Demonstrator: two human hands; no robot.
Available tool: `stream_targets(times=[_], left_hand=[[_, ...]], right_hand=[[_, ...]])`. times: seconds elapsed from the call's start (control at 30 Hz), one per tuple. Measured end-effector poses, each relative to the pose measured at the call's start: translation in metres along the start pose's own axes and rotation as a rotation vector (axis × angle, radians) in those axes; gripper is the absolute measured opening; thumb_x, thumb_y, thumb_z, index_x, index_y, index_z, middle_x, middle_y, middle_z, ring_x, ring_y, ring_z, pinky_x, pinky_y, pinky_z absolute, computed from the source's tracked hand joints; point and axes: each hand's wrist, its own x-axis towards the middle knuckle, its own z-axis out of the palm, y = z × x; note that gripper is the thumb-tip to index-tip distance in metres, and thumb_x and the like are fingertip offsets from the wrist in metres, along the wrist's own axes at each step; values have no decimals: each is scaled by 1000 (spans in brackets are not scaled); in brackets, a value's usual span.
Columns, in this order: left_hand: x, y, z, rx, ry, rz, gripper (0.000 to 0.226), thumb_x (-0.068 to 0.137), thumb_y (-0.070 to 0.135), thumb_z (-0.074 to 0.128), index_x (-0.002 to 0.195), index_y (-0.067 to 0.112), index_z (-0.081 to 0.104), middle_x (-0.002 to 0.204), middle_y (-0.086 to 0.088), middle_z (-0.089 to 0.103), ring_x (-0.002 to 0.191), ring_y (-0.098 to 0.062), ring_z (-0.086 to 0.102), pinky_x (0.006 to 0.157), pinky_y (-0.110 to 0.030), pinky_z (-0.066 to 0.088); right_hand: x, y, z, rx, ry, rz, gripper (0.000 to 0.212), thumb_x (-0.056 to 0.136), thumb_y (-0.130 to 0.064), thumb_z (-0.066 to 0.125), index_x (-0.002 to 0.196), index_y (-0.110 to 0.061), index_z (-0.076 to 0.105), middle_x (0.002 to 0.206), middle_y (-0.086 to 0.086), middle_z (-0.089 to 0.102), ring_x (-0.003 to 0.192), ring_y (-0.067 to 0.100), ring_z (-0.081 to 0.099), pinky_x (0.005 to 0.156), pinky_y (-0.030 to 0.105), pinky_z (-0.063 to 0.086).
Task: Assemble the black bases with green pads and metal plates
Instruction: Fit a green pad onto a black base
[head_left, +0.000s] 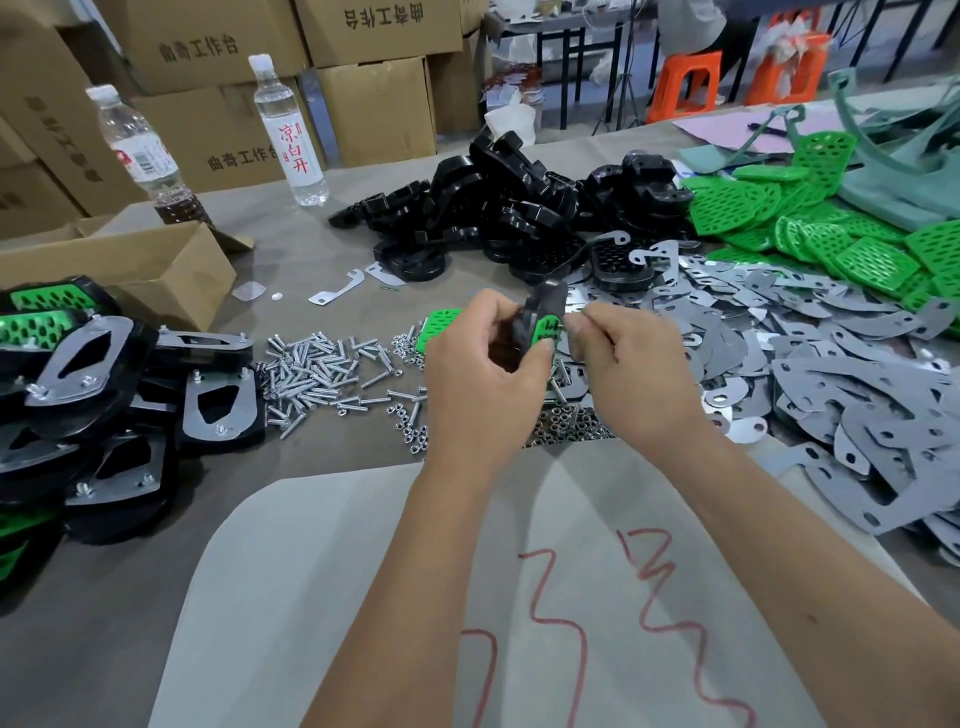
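My left hand (480, 364) grips a black base with a green pad (540, 325) fitted in it, held upright above the table's middle. My right hand (631, 364) pinches at the base's right edge, where a small metal piece (574, 307) shows; what its fingertips hold is hidden. A loose green pad (439, 325) lies just behind my left hand. Loose black bases (493, 218) are heaped at the back. Green pads (831, 234) pile up at the back right. Grey metal plates (831, 374) cover the right side. Finished assemblies (83, 395) are stacked at the left.
Screws (322, 374) and nuts (561, 423) are scattered in front of my hands. An open cardboard box (130, 270) and two bottles (285, 124) stand at the back left. A grey sheet with red scribbles (363, 597) lies nearest me.
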Motion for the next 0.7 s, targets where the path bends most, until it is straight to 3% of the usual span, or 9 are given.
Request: stream_targets(times=[0.07, 0.1, 0.2, 0.27, 0.37, 0.47, 0.57, 0.7], left_hand=[[-2, 3, 4, 32, -10, 39, 21, 80, 8, 78, 83, 14, 57, 74, 5, 68, 71, -21, 65, 68, -42, 54], [-3, 4, 6, 33, -4, 48, 22, 80, 9, 77, 83, 15, 56, 73, 5, 67, 70, -21, 64, 67, -42, 54], [-2, 4, 6, -31, 18, -4, 18, 80, 15, 75, 85, 13, 58, 71, 2, 67, 68, -22, 64, 63, -41, 54], [0, 3, 2, -145, -4, -129, 16, 79, 18, 75, 87, 11, 62, 74, -5, 71, 71, -26, 69, 66, -49, 58], [3, 3, -3, -329, -17, -300, 11, 81, 11, 77, 89, 12, 69, 80, -7, 75, 76, -29, 71, 74, -63, 60], [3, 6, -1, -504, -17, -363, 9, 82, 9, 77, 86, 16, 73, 80, -8, 75, 75, -25, 70, 76, -57, 62], [3, 6, 3, -494, 6, -339, 9, 80, 18, 76, 85, 26, 78, 82, -2, 77, 78, -17, 71, 76, -45, 61], [7, 1, 2, -292, -12, -225, 17, 88, 27, 72, 103, 22, 79, 97, 2, 79, 92, -19, 74, 86, -42, 61]], right_hand=[[-1, 0, 2, 210, -20, 204, 45, 107, -19, 51, 62, -14, 51, 48, -6, 39, 47, 18, 34, 53, 30, 26], [-2, -1, 0, 182, -10, 177, 45, 108, -19, 50, 64, -12, 51, 49, -5, 39, 47, 19, 34, 53, 31, 26], [-1, -6, -5, -181, 32, -139, 41, 108, -14, 50, 69, -6, 43, 54, 3, 42, 51, 27, 36, 54, 40, 28], [-1, -6, -7, -127, 25, -190, 41, 108, -16, 51, 70, -3, 44, 56, 4, 43, 53, 24, 39, 54, 39, 31], [-1, -2, -5, 189, -14, 41, 45, 104, -39, 58, 78, -2, 54, 58, -5, 43, 54, 11, 38, 51, 29, 32], [2, 2, -11, 509, -192, 321, 50, 92, -68, 60, 99, -19, 69, 70, -7, 60, 55, 11, 51, 45, 22, 37], [2, 5, -14, 679, -321, 296, 48, 94, -63, 58, 115, -23, 74, 105, 4, 78, 88, 21, 76, 62, 30, 57], [2, 2, -11, 728, -203, 309, 42, 101, -50, 56, 120, -17, 73, 117, 7, 76, 112, 25, 73, 94, 50, 59]])
